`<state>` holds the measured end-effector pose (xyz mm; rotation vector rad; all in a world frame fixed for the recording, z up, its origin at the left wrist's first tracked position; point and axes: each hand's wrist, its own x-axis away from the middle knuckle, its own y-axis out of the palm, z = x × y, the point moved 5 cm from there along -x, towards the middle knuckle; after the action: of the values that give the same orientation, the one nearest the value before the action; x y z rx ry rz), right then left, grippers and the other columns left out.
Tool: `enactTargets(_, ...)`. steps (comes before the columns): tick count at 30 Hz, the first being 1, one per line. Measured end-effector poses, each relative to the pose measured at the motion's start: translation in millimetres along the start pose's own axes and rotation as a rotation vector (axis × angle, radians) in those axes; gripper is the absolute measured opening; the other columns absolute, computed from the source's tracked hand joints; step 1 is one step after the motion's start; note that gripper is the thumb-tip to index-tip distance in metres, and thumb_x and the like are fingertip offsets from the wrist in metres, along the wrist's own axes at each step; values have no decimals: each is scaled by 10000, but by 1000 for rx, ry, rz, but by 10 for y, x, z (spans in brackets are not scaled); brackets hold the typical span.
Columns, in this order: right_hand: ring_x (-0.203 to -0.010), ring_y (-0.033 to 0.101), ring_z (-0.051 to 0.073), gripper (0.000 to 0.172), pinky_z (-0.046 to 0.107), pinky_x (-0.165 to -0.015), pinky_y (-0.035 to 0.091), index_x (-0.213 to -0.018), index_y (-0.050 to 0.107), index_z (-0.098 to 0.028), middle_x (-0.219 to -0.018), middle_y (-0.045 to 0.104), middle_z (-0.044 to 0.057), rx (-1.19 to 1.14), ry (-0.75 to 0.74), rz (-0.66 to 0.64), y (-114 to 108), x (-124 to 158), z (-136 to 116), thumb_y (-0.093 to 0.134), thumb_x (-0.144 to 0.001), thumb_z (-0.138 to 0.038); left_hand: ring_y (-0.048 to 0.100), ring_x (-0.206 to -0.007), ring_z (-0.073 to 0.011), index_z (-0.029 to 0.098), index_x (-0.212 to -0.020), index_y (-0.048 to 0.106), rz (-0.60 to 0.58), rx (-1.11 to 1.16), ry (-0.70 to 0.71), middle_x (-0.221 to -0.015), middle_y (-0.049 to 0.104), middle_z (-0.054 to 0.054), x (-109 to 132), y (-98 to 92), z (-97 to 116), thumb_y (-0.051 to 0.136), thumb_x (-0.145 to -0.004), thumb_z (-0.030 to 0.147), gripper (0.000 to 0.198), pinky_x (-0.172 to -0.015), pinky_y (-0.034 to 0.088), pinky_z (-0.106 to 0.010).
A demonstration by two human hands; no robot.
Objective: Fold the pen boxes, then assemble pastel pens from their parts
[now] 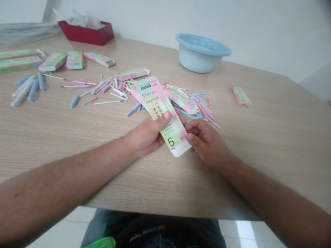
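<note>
My left hand (148,134) grips a flat pastel pink-and-green pen package (160,110) with printed text and a large "5", thumb pressed on its front. My right hand (205,139) pinches the package's lower white end from the right. Both hands hover just above the wooden table (258,144), close to its near edge. Behind the package lies a heap of loose pens and refills (116,90) in blue, pink and white, mixed with more flat packages (183,100).
A light blue basin (201,52) stands at the back right, a red box (86,32) with plastic bags at the back left. Filled pastel boxes (54,61) line the far left; grey-blue pen barrels (28,88) lie near them. One small package (241,95) lies alone at right.
</note>
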<state>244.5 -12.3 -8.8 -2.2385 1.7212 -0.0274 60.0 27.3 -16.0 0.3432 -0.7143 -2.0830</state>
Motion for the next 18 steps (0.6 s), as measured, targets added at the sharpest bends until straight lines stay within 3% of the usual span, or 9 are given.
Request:
enactTargets(4,-547,631,140,490,236,-439,493,-1027,625,-263,-751,740,-36,-160,218,-8,84,-18,23,894,-907,-655,834,-1112,-324,198,-1273,743,-50,8,-32,-1211,848,-121,13,55,-63,1049,-791,566,680,-998,698,-481)
enactTargets(8,-532,626,135,449,233,-433,509,-975,720,-237,-739,747,-20,-158,299,-81,149,17,11,948,-849,-602,828,-1067,-293,194,-1248,770,-73,-1,-33,-1170,847,-106,20,70,-91,1071,-779,501,637,-943,696,-431)
enactTargets(11,-539,629,134,397,235,-445,525,-917,744,-225,-745,746,-13,-141,308,-125,166,46,48,942,-864,-565,820,-1170,-317,198,-1298,764,-97,5,-60,-1231,850,-126,29,60,-100,1071,-786,472,657,-983,689,-438)
enactTargets(14,-527,625,152,354,256,-438,515,-928,743,-248,-717,735,-16,-194,316,-91,149,59,154,845,-959,-587,774,-1342,-363,218,-1424,719,-100,42,-85,-1314,843,-150,44,37,-88,1030,-836,498,722,-1087,664,-491)
enactTargets(18,-498,573,157,316,274,-438,477,-966,748,-271,-672,692,-28,-294,340,-52,154,69,282,750,-1043,-577,827,-1220,-364,225,-1484,688,-130,86,-101,-1334,844,-161,68,42,-68,977,-896,466,698,-1069,673,-537)
